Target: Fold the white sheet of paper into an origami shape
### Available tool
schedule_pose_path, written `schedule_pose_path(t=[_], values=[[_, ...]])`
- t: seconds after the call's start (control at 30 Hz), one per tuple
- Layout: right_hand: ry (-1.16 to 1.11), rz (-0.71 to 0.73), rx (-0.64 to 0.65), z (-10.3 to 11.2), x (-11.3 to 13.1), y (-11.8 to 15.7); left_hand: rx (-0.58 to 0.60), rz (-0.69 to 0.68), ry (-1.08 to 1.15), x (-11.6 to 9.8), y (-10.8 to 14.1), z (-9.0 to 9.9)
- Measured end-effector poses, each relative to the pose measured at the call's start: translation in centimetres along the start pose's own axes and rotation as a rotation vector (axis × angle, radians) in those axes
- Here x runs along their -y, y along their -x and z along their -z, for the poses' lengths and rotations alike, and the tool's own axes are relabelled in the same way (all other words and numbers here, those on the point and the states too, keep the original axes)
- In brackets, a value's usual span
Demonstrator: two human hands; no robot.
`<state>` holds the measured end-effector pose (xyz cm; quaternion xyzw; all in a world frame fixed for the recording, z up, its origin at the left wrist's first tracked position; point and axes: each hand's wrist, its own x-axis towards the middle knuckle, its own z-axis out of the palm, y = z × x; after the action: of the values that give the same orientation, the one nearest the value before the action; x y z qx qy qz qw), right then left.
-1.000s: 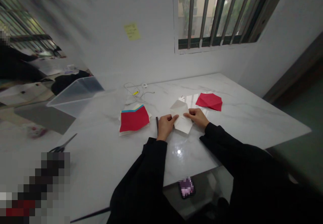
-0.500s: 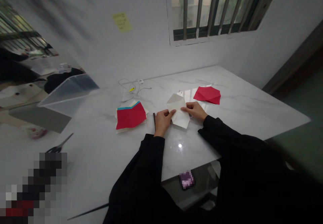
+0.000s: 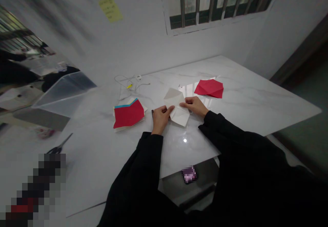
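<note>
A folded piece of white paper (image 3: pixel 180 117) is held a little above the marble-patterned table (image 3: pixel 123 165), with creases and flaps across its middle. My left hand (image 3: pixel 161 118) pinches its left edge between thumb and fingers. On the right edge, my right hand (image 3: pixel 196 106) is closed in a similar pinch. A thin dark object (image 3: pixel 152 113) lies just left of my left hand, partly hidden by it. Left of that is a stack of coloured paper (image 3: pixel 128 113), red on top with blue, yellow and white edges showing. A folded red paper (image 3: pixel 209 88) lies beyond my right hand.
Scissors (image 3: pixel 60 144) lie at the left, near a pixelated patch. A white cable (image 3: pixel 120 80) with a plug is near the wall. A translucent plastic panel (image 3: pixel 64 87) stands at the back left. Below the table's front edge is a blurred-out purple item (image 3: pixel 189 174).
The camera view has tilted slightly, so the table contents appear higher. Both hands keep their pinch on the white paper, and a fold across its middle now shows more clearly.
</note>
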<state>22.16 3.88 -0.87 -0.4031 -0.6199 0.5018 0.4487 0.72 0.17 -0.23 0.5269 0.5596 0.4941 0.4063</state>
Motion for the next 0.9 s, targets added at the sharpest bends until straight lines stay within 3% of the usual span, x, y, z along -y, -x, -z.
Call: schedule_pose_path(t=[0.9], values=[[-0.124,-0.01,0.009,0.11,0.88,-0.12,0.051,-0.048,0.06,-0.84,-0.01,-0.76]])
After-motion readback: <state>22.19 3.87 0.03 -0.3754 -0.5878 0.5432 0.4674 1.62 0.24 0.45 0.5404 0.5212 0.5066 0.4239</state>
